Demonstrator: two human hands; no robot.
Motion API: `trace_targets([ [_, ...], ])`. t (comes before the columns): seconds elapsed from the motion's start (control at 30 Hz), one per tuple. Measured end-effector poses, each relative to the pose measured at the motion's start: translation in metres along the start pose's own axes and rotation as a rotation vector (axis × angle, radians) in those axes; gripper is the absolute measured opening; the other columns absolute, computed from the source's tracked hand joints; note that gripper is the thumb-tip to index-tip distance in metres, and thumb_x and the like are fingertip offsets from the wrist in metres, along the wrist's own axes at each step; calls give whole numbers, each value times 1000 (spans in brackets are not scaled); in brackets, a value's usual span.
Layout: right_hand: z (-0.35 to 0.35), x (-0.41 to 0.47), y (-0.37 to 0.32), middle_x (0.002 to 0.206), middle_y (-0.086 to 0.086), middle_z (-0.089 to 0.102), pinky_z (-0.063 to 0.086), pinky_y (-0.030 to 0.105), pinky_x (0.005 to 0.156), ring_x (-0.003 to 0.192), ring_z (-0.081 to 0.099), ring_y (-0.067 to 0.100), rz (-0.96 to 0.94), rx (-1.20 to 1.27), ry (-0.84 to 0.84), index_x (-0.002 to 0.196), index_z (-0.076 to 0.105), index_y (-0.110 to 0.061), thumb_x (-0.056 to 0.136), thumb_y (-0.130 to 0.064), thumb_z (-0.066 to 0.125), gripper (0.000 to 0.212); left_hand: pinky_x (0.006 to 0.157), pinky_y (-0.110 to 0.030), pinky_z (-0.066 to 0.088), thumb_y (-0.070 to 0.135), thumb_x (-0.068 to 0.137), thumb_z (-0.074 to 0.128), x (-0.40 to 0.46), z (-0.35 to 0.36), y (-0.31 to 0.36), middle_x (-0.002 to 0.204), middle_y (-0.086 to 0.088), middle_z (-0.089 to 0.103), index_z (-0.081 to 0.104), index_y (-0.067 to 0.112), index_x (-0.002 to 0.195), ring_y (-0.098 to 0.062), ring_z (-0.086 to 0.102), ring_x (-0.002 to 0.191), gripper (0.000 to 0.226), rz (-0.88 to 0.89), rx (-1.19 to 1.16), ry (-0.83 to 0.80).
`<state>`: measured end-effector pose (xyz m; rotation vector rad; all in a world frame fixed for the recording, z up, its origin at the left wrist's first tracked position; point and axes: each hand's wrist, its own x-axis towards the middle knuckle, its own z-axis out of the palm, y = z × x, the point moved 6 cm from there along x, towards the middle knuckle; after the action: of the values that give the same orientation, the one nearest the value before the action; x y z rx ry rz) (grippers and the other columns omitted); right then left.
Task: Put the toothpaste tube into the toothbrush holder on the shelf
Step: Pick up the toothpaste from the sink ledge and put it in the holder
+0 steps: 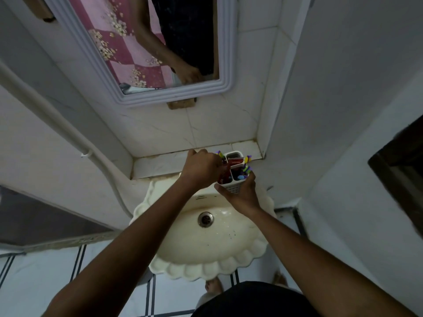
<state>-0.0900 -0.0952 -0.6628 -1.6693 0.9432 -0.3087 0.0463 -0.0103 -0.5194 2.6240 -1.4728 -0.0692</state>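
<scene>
A white toothbrush holder (231, 188) with several compartments is held over the back of the sink, just in front of the tiled shelf (158, 164). My right hand (242, 194) grips the holder from below and the side. A red toothpaste tube (235, 160) stands in the holder, its flat end sticking up. My left hand (201, 169) is closed on the tube's lower part at the holder's left rim. Purple and yellow toothbrushes (246, 167) stand in the holder's other compartments.
A cream scalloped sink (206, 245) with a metal drain (205, 219) lies below my hands. A white-framed mirror (146, 42) hangs above the shelf. A white pipe (75, 143) runs down the left wall. A dark frame (398, 170) is on the right.
</scene>
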Motion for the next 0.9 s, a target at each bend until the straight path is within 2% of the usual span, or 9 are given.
trace_targets([
  [0.17,2,0,2,147,-1,41,51,31,101,128,57,20,6,12,-15,168,18,-26,72,-57,103,132,90,-42,34,38,102,57,5,4,-11,84,1,77,82,25,99,-24,66,90,28,-42,24,2],
  [0.3,1,-2,-2,160,3,42,54,36,110,135,56,19,4,26,-6,170,15,-30,65,-59,106,141,88,-41,30,38,103,58,7,6,-18,89,3,79,82,26,99,-22,68,91,28,-65,-95,1],
  [0.4,0,-5,-7,157,-1,52,57,45,116,139,62,21,-12,2,60,162,22,-33,52,-67,108,143,96,-44,39,44,106,49,3,7,-31,92,7,78,79,28,98,-19,71,92,34,-100,-260,31],
  [0.57,-1,-11,-18,158,0,59,60,45,109,137,64,21,-50,-45,174,161,23,-31,52,-68,107,142,102,-53,50,47,108,40,1,6,-56,102,7,80,72,28,114,-20,73,94,38,-130,-420,148],
  [0.67,6,-10,-21,151,-2,63,62,48,107,133,68,21,-56,-68,222,158,29,-30,52,-68,106,136,107,-55,48,46,107,44,-5,4,-67,119,6,77,71,25,123,-20,71,110,38,-131,-456,182],
  [0.73,7,-6,-20,146,-3,67,62,49,106,130,71,22,-49,-55,261,155,35,-29,53,-62,107,130,110,-55,46,52,105,46,-9,4,-70,129,4,73,70,23,127,-19,67,121,43,-127,-452,176],
  [0.9,0,-9,-43,138,-5,70,61,36,100,122,73,19,-68,-8,321,153,44,-24,53,-51,110,122,109,-55,48,61,101,49,-18,-4,-71,136,0,69,67,22,133,-22,63,129,53,-118,-420,195],
])
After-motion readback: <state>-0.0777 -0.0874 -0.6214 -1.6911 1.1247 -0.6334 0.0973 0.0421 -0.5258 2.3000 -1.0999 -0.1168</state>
